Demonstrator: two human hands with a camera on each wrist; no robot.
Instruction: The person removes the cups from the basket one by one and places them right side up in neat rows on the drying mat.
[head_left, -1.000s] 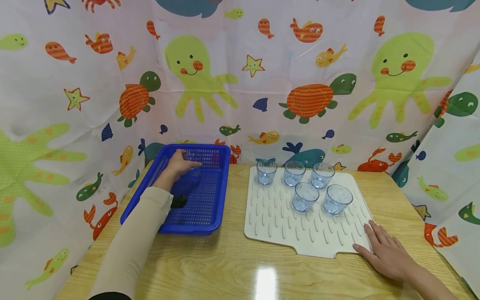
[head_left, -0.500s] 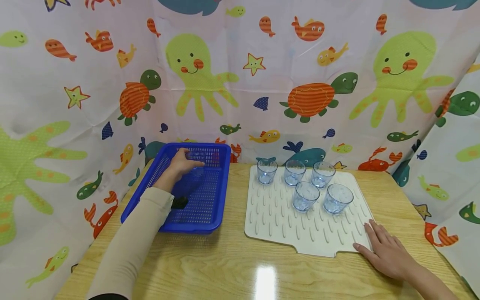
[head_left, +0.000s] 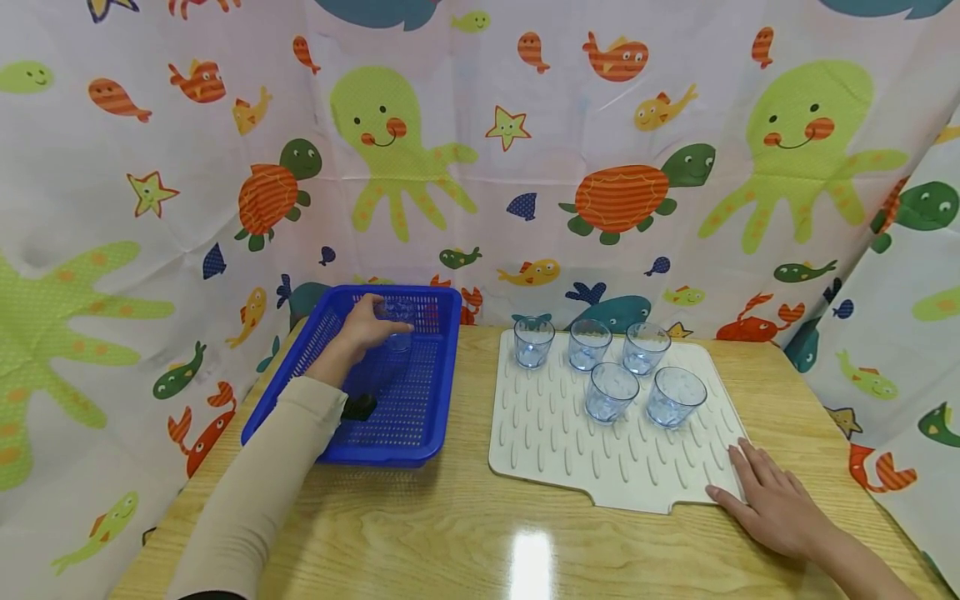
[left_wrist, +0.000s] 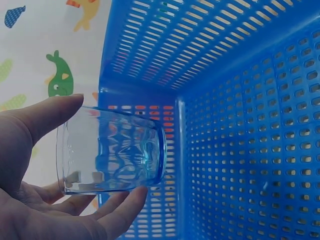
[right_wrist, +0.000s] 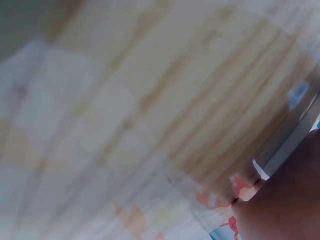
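My left hand [head_left: 362,329] reaches into the blue plastic basket [head_left: 431,425] at the left. Between thumb and fingers it grips a clear bluish glass [left_wrist: 112,150] near the basket's far wall. In the left wrist view the thumb lies at the rim on one side, and fingers support the other side. My right hand [head_left: 776,504] rests with outstretched fingers at the right front corner of a cream ribbed drying mat [head_left: 547,442]. Several matching glasses stand upright on that mat, among them a front right glass [head_left: 676,398] nearest the right hand.
Basket and mat lie side by side on a wooden table [head_left: 420,533], a strip of bare wood between them. A small black object [head_left: 359,407] shows by the left wrist. A curtain [head_left: 495,192] printed with sea animals hangs behind and at both sides.
Inside the basket my left hand has shifted slightly to the right with the glass, more of which now shows. My right hand and the glasses on the mat have stayed put.
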